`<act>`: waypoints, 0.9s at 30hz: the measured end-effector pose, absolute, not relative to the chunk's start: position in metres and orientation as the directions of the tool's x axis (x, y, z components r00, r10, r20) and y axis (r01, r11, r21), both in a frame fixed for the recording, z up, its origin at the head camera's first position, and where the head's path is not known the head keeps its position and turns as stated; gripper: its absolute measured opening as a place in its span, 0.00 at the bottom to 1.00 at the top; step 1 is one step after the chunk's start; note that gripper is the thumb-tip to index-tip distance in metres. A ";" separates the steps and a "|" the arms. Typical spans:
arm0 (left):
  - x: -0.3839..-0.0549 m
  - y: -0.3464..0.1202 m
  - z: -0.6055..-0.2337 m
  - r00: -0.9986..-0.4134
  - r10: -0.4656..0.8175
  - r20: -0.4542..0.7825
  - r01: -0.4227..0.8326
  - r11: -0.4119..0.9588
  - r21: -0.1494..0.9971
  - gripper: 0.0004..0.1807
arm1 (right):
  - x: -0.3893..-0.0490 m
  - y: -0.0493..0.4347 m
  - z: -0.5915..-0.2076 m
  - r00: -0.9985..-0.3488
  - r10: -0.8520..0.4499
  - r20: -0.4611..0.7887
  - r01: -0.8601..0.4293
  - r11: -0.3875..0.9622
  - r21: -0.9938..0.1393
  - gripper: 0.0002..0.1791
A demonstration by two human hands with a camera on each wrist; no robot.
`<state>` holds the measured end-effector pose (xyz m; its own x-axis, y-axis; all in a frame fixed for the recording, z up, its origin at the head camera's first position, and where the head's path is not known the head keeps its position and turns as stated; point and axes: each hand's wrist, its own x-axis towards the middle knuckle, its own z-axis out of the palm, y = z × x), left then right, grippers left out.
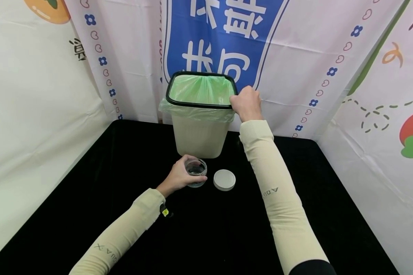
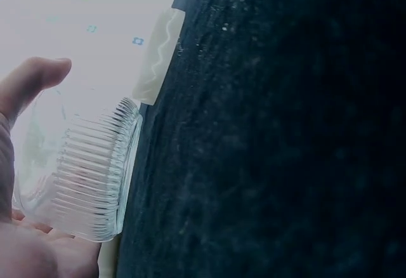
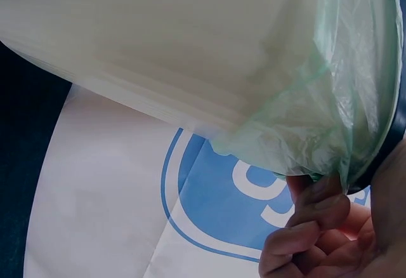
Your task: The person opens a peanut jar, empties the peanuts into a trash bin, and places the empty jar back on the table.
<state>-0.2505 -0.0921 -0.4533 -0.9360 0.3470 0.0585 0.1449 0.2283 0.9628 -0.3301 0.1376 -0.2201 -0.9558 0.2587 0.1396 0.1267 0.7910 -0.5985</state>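
A clear glass jar [image 1: 197,165] with its mouth uncovered is in my left hand [image 1: 179,175], thumb on one side and fingers on the other. The left wrist view shows the jar's ribbed wall [image 2: 89,173] between the thumb and the fingers. A round white lid [image 1: 224,178] lies on the table just right of the jar, apart from it. Behind them is a cream trash bin [image 1: 200,133] with a black rim [image 1: 199,105] and a green bag [image 1: 189,88] lining it. My right hand [image 1: 247,104] grips the rim's right corner, fingers curled beneath the bag's folded edge [image 3: 304,145].
A black cloth-covered table [image 1: 199,236] lies beneath everything. Close behind the bin hangs a printed white curtain [image 1: 289,68] with a blue panel [image 1: 223,34]. White printed sheets [image 1: 34,114] flank the table on both sides.
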 end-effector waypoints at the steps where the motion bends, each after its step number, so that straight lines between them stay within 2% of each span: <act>1: -0.250 -0.092 -0.454 -0.937 0.346 0.055 0.139 0.224 0.965 0.37 | -0.330 0.137 -0.220 -0.956 0.257 0.140 0.126 0.793 -0.596 0.12; 12: -0.250 -0.090 -0.454 -0.936 0.347 0.064 0.154 0.237 0.959 0.37 | -0.334 0.142 -0.229 -0.949 0.236 0.208 0.062 0.788 -0.612 0.21; 17: -0.249 -0.089 -0.451 -0.929 0.363 0.068 0.188 0.307 0.933 0.38 | -0.332 0.145 -0.231 -0.944 0.213 0.252 0.021 0.801 -0.598 0.24; 23: -0.248 -0.092 -0.450 -0.937 0.334 0.107 0.252 0.428 0.868 0.44 | -0.327 0.149 -0.238 -0.914 0.161 0.373 -0.084 0.823 -0.561 0.31; 27: -0.246 -0.100 -0.440 -0.930 0.340 0.140 0.288 0.438 0.851 0.42 | -0.327 0.152 -0.243 -0.897 0.141 0.418 -0.125 0.828 -0.547 0.33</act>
<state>-0.2456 -0.0996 -0.4404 -0.9300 0.3400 0.1401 0.2884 0.4383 0.8513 -0.3266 0.1523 -0.2434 -0.8973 0.1407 0.4183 -0.1253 0.8277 -0.5471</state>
